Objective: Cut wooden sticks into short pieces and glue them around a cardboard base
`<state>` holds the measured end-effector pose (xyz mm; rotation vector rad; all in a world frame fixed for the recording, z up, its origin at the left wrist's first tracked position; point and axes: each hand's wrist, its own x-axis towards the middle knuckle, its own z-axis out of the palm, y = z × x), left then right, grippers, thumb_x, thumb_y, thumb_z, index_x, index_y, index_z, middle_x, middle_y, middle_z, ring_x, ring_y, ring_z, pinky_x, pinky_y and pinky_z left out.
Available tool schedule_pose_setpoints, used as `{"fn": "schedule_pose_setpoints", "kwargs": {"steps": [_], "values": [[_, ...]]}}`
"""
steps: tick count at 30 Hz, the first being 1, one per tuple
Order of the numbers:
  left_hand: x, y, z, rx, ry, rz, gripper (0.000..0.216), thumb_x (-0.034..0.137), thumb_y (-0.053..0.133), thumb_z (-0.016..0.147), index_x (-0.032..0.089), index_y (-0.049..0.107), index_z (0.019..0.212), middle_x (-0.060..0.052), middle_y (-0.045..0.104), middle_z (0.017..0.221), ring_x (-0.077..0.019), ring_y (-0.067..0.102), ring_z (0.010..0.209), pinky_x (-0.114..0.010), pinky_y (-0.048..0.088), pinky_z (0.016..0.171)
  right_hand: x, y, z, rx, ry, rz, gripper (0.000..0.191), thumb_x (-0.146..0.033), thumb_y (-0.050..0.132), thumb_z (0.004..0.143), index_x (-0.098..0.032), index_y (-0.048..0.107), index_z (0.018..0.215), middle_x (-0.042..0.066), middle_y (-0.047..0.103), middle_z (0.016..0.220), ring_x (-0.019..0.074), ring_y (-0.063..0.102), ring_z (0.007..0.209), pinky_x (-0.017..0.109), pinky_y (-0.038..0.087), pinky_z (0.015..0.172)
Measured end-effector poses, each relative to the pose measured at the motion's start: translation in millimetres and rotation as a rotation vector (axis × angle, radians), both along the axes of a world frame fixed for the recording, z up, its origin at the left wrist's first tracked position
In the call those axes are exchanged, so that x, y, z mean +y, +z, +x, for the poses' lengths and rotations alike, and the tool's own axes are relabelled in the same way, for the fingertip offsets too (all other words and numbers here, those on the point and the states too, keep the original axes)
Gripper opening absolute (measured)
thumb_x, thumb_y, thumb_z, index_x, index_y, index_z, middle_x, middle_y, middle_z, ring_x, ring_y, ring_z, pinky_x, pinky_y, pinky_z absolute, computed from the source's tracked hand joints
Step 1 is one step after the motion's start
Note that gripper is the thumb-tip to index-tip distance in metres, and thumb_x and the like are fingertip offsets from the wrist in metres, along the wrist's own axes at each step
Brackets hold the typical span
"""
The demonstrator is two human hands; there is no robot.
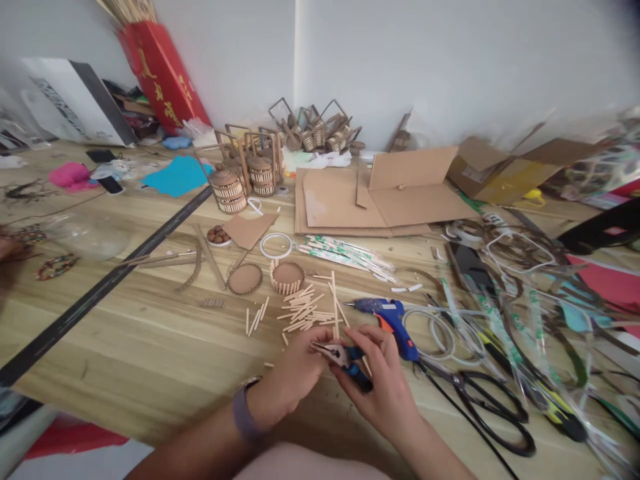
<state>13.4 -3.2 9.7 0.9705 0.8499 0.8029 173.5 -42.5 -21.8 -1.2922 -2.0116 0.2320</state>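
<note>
My right hand [383,380] grips small blue-handled pliers [345,360], whose jaws point left toward my left hand. My left hand [295,377], with a watch on its wrist, is closed in a pinch at the plier jaws, apparently on a thin wooden stick [335,303] that stands up between the hands. Just beyond the hands lies a pile of short cut sticks [305,312]. A small round basket of sticks [287,277] and a round cardboard disc [245,279] sit behind the pile.
A blue glue gun [390,317] lies right of the sticks, black scissors [493,410] at lower right. Wrapped chopsticks [350,253], flat cardboard [380,197], finished stick baskets [240,177], a white ring [276,245] and a black strip [105,287] crowd the wooden floor.
</note>
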Motion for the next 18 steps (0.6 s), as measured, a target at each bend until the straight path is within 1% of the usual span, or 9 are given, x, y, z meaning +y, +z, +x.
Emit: {"fn": "schedule_pose_setpoints", "kwargs": {"steps": [2, 4, 7, 9, 11, 12, 13, 15, 18], "values": [[-0.7, 0.3, -0.8, 0.015, -0.028, 0.038, 0.009, 0.026, 0.066, 0.072, 0.017, 0.066, 0.072, -0.003, 0.065, 0.077, -0.0204, 0.057, 0.083, -0.031, 0.043, 0.081, 0.2, -0.7, -0.3, 0.006, -0.005, 0.0, 0.049, -0.02, 0.059, 0.087, -0.025, 0.043, 0.133, 0.011, 0.047, 0.113, 0.0262, 0.056, 0.107, 0.039, 0.057, 0.083], [-0.6, -0.3, -2.1, 0.013, -0.028, 0.043, 0.01, 0.027, 0.066, 0.072, 0.017, 0.066, 0.073, -0.003, 0.065, 0.079, -0.0203, 0.057, 0.083, -0.031, 0.043, 0.081, -0.2, 0.6, -0.6, 0.008, -0.003, -0.017, 0.049, -0.02, 0.061, 0.086, -0.025, 0.044, 0.133, 0.011, 0.048, 0.113, 0.0261, 0.056, 0.107, 0.039, 0.057, 0.084], [1.3, -1.9, -4.1, 0.016, -0.019, 0.034, 0.015, 0.031, 0.07, 0.071, 0.017, 0.065, 0.074, -0.002, 0.065, 0.078, -0.0193, 0.058, 0.08, -0.03, 0.044, 0.077, -2.4, 10.7, -1.1, 0.045, -0.005, -0.104, 0.048, -0.023, 0.064, 0.084, -0.025, 0.047, 0.129, 0.01, 0.051, 0.112, 0.0259, 0.057, 0.107, 0.039, 0.056, 0.085], [3.4, -2.1, -5.4, 0.026, -0.053, 0.045, 0.023, 0.038, 0.07, 0.074, 0.017, 0.063, 0.073, -0.002, 0.065, 0.074, -0.0184, 0.058, 0.075, -0.029, 0.044, 0.074, -4.4, 22.9, 0.6, 0.1, 0.002, -0.226, 0.04, -0.024, 0.061, 0.085, -0.025, 0.052, 0.124, 0.01, 0.055, 0.111, 0.0251, 0.059, 0.106, 0.038, 0.055, 0.086], [5.4, -0.9, -7.1, 0.03, -0.111, 0.06, 0.032, 0.048, 0.066, 0.078, 0.016, 0.062, 0.076, -0.003, 0.066, 0.07, -0.0182, 0.059, 0.072, -0.029, 0.043, 0.072, -6.3, 37.0, 6.1, 0.144, 0.017, -0.41, 0.028, -0.025, 0.055, 0.088, -0.024, 0.057, 0.115, 0.008, 0.061, 0.106, 0.0234, 0.062, 0.101, 0.037, 0.054, 0.086], [6.1, 0.1, -8.2, 0.039, -0.134, 0.066, 0.035, 0.051, 0.064, 0.08, 0.016, 0.063, 0.08, -0.003, 0.066, 0.069, -0.0184, 0.06, 0.071, -0.029, 0.043, 0.072, -7.1, 43.7, 10.6, 0.154, 0.022, -0.517, 0.025, -0.028, 0.053, 0.088, -0.023, 0.059, 0.112, 0.007, 0.064, 0.102, 0.0224, 0.063, 0.095, 0.036, 0.054, 0.084], [6.5, 1.3, -9.3, 0.057, -0.153, 0.072, 0.037, 0.053, 0.062, 0.082, 0.015, 0.062, 0.085, -0.003, 0.067, 0.068, -0.0187, 0.061, 0.072, -0.029, 0.043, 0.072, -7.9, 49.5, 16.2, 0.156, 0.014, -0.622, 0.025, -0.031, 0.052, 0.089, -0.023, 0.061, 0.11, 0.006, 0.066, 0.099, 0.0219, 0.064, 0.09, 0.035, 0.054, 0.081], [6.5, 3.4, -11.6, 0.114, -0.19, 0.086, 0.038, 0.052, 0.059, 0.085, 0.015, 0.061, 0.091, -0.003, 0.069, 0.067, -0.0186, 0.061, 0.072, -0.028, 0.041, 0.073, -9.3, 57.9, 29.1, 0.156, -0.002, -0.788, 0.029, -0.038, 0.053, 0.087, -0.022, 0.064, 0.109, 0.005, 0.07, 0.098, 0.0231, 0.065, 0.088, 0.036, 0.054, 0.08], [5.4, 4.6, -14.1, 0.19, -0.253, 0.11, 0.033, 0.047, 0.055, 0.086, 0.015, 0.06, 0.09, -0.004, 0.07, 0.068, -0.0165, 0.058, 0.07, -0.027, 0.039, 0.072, -11.4, 63.0, 47.0, 0.149, 0.004, -0.953, 0.034, -0.044, 0.057, 0.082, -0.022, 0.069, 0.105, 0.005, 0.073, 0.096, 0.0264, 0.066, 0.09, 0.037, 0.053, 0.081]]}}
